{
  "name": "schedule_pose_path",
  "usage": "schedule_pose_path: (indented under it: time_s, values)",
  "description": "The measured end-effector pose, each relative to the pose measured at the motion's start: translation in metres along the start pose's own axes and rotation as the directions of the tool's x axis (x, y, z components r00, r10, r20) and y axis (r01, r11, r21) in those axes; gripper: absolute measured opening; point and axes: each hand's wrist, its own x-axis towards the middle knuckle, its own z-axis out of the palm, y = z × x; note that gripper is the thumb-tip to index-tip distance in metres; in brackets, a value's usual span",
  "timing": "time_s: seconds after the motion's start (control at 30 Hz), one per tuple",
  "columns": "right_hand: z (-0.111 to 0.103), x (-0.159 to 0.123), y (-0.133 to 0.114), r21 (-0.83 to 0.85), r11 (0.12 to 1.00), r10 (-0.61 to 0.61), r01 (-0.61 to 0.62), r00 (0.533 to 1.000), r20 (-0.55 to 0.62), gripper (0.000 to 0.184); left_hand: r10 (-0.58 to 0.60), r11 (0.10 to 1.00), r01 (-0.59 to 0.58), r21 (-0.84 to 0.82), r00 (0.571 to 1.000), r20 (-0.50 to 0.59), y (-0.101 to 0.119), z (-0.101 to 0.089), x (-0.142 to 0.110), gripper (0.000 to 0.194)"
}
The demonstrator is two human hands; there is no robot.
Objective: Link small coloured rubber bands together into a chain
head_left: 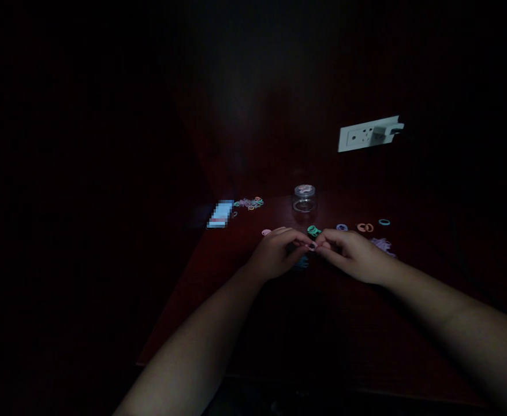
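My left hand (277, 252) and my right hand (357, 256) meet above the dark red table, fingers pinched on opposite sides of a small pink hair tie (312, 247). A dark gap shows in the middle of its loop. Just beyond my fingertips lie green hair ties (313, 231). A pink hair tie (266, 233) sits partly behind my left hand, and a blue bunch (301, 263) shows under the hands. Near my right hand are purple hair ties (342, 227), orange hair ties (365, 227), a teal hair tie (384, 222) and a light purple pile (382, 247).
A clear lidded jar (304, 200) stands toward the back of the table. At the back left, a lit, blurred-out phone-like screen (221, 214) lies beside a mixed heap of hair ties (250, 204). On the wall is a socket panel (355, 137) with a plug. The surroundings are very dark.
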Motion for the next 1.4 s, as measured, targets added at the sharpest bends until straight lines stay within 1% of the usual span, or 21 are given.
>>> schedule_pose_path:
  time_s: [0.17, 0.43, 0.73, 0.83, 0.9, 0.97, 1.0, 1.07, 1.1, 1.17, 1.23, 1.3, 1.4]
  values:
    - [0.001, 0.0, 0.002, -0.025, 1.0, -0.007, 0.007, 1.0, -0.015, 0.019, -0.007, 1.0, 0.007, -0.001, 1.0, -0.003, 0.001, 0.0, 0.0, 0.011]
    - [0.0, 0.0, 0.001, -0.04, 0.999, -0.035, 0.034, 0.999, -0.027, 0.018, 0.012, 1.0, -0.012, -0.004, 1.0, -0.003, -0.002, 0.0, 0.0, 0.011]
    - [0.001, 0.0, 0.001, -0.029, 0.999, -0.016, 0.016, 1.0, -0.016, 0.018, 0.008, 1.0, -0.008, -0.007, 1.0, -0.004, -0.003, 0.001, -0.001, 0.012]
    - [0.0, 0.0, 0.002, -0.015, 1.0, -0.009, 0.009, 1.0, -0.023, 0.018, 0.0, 1.0, 0.0, 0.008, 1.0, -0.008, -0.004, -0.002, -0.001, 0.013]
    - [0.0, 0.0, 0.004, -0.003, 1.0, -0.009, 0.009, 1.0, -0.023, 0.017, -0.012, 1.0, 0.012, 0.021, 1.0, -0.024, -0.011, -0.006, -0.001, 0.013]
    - [0.001, 0.0, 0.005, 0.006, 1.0, -0.008, 0.008, 1.0, -0.027, 0.016, -0.064, 0.997, 0.067, 0.034, 0.994, -0.083, -0.022, -0.012, -0.002, 0.013]
    - [0.001, 0.0, 0.005, 0.007, 1.0, -0.005, 0.005, 1.0, -0.029, 0.016, -0.117, 0.992, 0.122, 0.034, 0.984, -0.136, -0.03, -0.016, -0.003, 0.014]
    - [0.001, 0.001, 0.006, 0.004, 1.0, -0.002, 0.002, 1.0, -0.031, 0.015, -0.24, 0.969, 0.249, 0.008, 0.944, -0.228, -0.048, -0.022, -0.006, 0.017]
    - [0.001, 0.001, 0.006, 0.002, 1.0, -0.003, 0.003, 1.0, -0.029, 0.015, -0.293, 0.955, 0.296, -0.024, 0.924, -0.245, -0.058, -0.024, -0.008, 0.018]
    - [0.001, 0.001, 0.006, 0.001, 1.0, -0.009, 0.009, 1.0, -0.024, 0.015, -0.383, 0.924, 0.376, -0.077, 0.889, -0.25, -0.075, -0.027, -0.013, 0.02]
    - [0.002, 0.001, 0.006, 0.002, 1.0, -0.009, 0.009, 1.0, -0.025, 0.015, -0.445, 0.895, 0.437, -0.091, 0.86, -0.249, -0.089, -0.028, -0.017, 0.02]
    - [0.002, 0.001, 0.007, 0.001, 1.0, -0.003, 0.003, 1.0, -0.027, 0.015, -0.482, 0.875, 0.478, -0.074, 0.846, -0.229, -0.098, -0.028, -0.02, 0.018]
    - [0.003, 0.001, 0.008, 0.0, 1.0, 0.001, -0.001, 1.0, -0.026, 0.015, -0.519, 0.849, 0.528, -0.018, 0.828, -0.212, -0.104, -0.027, -0.023, 0.018]
